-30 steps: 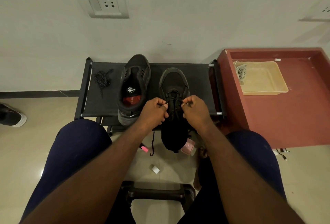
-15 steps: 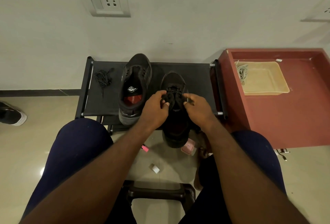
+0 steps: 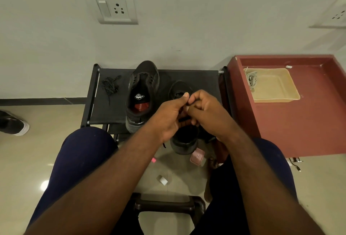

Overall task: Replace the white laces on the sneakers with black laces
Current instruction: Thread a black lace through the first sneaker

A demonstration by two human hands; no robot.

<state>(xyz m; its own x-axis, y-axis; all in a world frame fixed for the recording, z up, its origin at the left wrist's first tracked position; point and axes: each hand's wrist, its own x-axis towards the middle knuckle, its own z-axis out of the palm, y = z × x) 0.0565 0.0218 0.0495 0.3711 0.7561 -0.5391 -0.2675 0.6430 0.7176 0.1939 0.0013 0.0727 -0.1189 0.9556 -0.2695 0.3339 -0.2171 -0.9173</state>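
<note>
Two black sneakers stand on a black shoe rack. The left sneaker has no lace and shows its insole. The right sneaker hangs over the rack's front edge and carries a black lace, mostly hidden by my hands. My left hand and my right hand meet above its tongue, fingers curled and pinching the black lace ends together. A spare black lace lies bundled on the rack's left side. White laces lie in a beige tray.
The tray sits on a red table to the right of the rack. A wall with sockets stands right behind. A pink box, a small white piece and another shoe lie on the floor. My knees flank a dark stool.
My hands have come together over the right sneaker's tongue, crossing the lace ends. The sneaker has shifted slightly back onto the rack since a second ago.
</note>
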